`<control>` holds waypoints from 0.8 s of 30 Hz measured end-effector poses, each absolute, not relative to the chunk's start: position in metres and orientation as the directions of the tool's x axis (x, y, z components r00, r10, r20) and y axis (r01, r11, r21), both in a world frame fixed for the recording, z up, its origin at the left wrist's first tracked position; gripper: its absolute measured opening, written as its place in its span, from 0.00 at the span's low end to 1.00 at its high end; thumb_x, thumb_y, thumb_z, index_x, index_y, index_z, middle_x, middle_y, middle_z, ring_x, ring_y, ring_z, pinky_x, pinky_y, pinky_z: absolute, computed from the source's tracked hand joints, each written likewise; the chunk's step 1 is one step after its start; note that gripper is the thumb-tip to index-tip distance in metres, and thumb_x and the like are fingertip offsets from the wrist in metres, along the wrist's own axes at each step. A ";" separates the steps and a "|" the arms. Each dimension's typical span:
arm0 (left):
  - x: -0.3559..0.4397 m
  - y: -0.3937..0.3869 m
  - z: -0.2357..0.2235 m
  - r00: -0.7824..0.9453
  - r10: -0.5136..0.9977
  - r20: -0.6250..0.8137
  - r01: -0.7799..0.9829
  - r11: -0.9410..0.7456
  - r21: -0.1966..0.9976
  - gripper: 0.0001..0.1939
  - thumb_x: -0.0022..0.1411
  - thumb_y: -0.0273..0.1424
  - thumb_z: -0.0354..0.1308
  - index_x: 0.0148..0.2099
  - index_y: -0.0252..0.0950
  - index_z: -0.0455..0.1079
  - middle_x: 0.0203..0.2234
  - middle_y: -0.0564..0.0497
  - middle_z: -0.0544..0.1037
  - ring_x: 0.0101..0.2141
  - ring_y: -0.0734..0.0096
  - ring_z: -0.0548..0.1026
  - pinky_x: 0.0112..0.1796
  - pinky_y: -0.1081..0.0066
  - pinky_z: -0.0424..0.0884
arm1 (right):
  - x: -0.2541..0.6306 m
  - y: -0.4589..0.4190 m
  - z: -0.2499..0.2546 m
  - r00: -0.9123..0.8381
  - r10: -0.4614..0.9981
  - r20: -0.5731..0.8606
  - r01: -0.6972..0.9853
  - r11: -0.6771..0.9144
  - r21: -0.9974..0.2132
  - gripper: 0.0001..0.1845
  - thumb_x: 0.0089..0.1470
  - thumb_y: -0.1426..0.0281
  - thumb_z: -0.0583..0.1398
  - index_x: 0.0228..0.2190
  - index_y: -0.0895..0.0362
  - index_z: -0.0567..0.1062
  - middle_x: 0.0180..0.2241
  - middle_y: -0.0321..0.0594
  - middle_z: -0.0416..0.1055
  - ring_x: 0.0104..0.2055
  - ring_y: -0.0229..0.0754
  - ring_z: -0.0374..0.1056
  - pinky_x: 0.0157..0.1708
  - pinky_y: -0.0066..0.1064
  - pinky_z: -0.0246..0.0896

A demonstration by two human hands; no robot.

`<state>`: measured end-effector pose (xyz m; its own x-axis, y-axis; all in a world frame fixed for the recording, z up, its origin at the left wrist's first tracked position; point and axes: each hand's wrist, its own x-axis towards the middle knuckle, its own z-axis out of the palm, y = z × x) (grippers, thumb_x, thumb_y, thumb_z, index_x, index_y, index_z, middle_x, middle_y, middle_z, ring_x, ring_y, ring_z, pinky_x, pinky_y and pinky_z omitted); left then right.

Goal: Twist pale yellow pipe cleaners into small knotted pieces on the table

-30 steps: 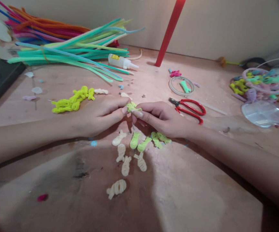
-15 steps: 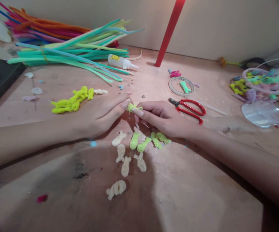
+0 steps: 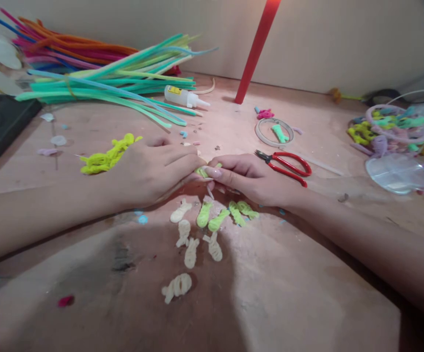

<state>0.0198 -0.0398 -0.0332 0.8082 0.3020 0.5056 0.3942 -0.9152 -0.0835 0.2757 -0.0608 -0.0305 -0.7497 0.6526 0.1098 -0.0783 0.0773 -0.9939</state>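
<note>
My left hand [image 3: 153, 171] and my right hand [image 3: 252, 178] meet at the middle of the table, fingertips pinched together on a small light-green pipe-cleaner piece [image 3: 203, 171] that is mostly hidden between them. Just below the hands lie several small coiled shapes, some cream [image 3: 184, 230] and some light green [image 3: 219, 217]. One more cream coil [image 3: 177, 286] lies nearer to me. A heap of bright yellow-green twisted pieces [image 3: 103, 156] lies beside my left hand.
A bundle of long coloured pipe cleaners [image 3: 98, 73] lies at the back left, a glue bottle [image 3: 184, 95] beside it. Red-handled scissors [image 3: 288, 166] and a tape ring [image 3: 274, 132] lie right of my hands. A red pole [image 3: 256, 49] stands behind. Finished pieces and a clear lid [image 3: 398, 171] are far right.
Both hands have sunk a little toward the table and closed tighter over the green piece, which shows less now. The view has shifted slightly.
</note>
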 end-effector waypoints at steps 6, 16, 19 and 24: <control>0.020 -0.041 -0.031 0.821 0.345 0.455 0.409 -0.911 -0.047 0.21 0.87 0.45 0.45 0.51 0.42 0.76 0.42 0.49 0.87 0.42 0.61 0.82 0.42 0.60 0.70 | 0.280 -0.059 -0.030 -0.755 0.644 0.125 0.023 0.216 -0.976 0.27 0.76 0.48 0.62 0.36 0.58 0.75 0.27 0.30 0.66 0.28 0.31 0.59 0.28 0.26 0.54; 0.020 -0.040 -0.034 0.811 0.247 0.531 0.354 -0.929 -0.109 0.16 0.88 0.42 0.47 0.50 0.43 0.73 0.40 0.51 0.87 0.41 0.63 0.84 0.40 0.60 0.70 | 0.279 -0.060 -0.030 -0.778 0.628 0.035 -0.034 0.014 -0.999 0.23 0.77 0.52 0.63 0.37 0.58 0.75 0.30 0.32 0.68 0.30 0.33 0.59 0.29 0.27 0.56; 0.022 -0.039 -0.034 0.802 0.256 0.540 0.360 -0.928 -0.094 0.16 0.88 0.41 0.45 0.51 0.44 0.73 0.40 0.51 0.87 0.39 0.63 0.84 0.39 0.59 0.69 | 0.279 -0.061 -0.026 -0.789 0.614 0.010 -0.041 -0.035 -0.999 0.19 0.76 0.54 0.64 0.38 0.57 0.76 0.34 0.34 0.71 0.31 0.33 0.60 0.31 0.27 0.58; 0.023 -0.039 -0.031 0.800 0.255 0.542 0.365 -0.925 -0.105 0.17 0.88 0.38 0.41 0.51 0.41 0.71 0.39 0.49 0.86 0.36 0.61 0.82 0.39 0.59 0.69 | 0.281 -0.061 -0.029 -0.757 0.652 0.051 -0.037 0.034 -0.999 0.24 0.74 0.48 0.64 0.38 0.55 0.75 0.34 0.35 0.71 0.32 0.35 0.62 0.32 0.28 0.61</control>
<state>0.0234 -0.0393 -0.0308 0.8005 0.2548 0.5425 0.3655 -0.9249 -0.1049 0.2808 -0.0605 -0.0289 -0.7565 0.6520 0.0506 -0.0373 0.0343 -0.9987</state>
